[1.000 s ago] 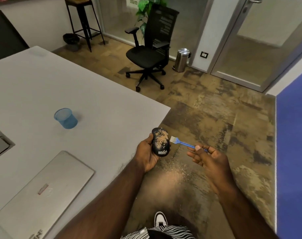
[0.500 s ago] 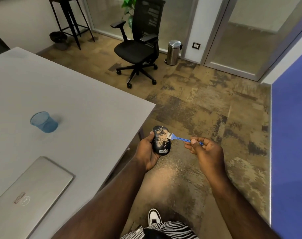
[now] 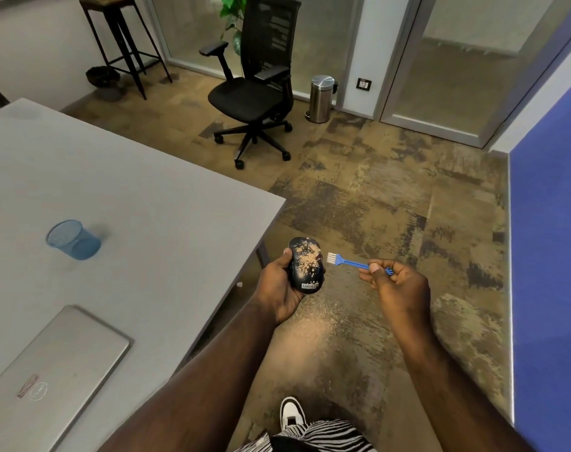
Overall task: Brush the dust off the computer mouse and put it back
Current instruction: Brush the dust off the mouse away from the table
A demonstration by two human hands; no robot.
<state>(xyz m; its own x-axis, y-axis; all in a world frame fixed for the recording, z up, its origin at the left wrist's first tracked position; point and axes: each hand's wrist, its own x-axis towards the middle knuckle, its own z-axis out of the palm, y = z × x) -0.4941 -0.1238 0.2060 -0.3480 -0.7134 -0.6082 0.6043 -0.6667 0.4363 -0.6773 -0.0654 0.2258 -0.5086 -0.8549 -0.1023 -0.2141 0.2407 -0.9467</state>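
A black computer mouse [image 3: 306, 265], speckled with tan dust on its top, sits in my left hand [image 3: 277, 288], held off the table's right edge over the floor. My right hand [image 3: 396, 283] pinches the handle of a small blue brush [image 3: 352, 262]. The brush's white bristles point left and hover just to the right of the mouse, with a small gap between them. Tan dust lies scattered on the floor below the hands.
A grey table [image 3: 131, 207] fills the left, carrying a blue mesh cup [image 3: 74, 239] and a shut silver laptop [image 3: 49, 376]. Beyond stand a black office chair [image 3: 255, 93], a steel bin [image 3: 321, 97], a tall stool [image 3: 121, 37] and a blue wall panel [image 3: 551, 256].
Half a second ago the bristles lay against the mouse's top right; now the brush has drawn back to the right, clear of it. The mouse shows less dust than a second ago.
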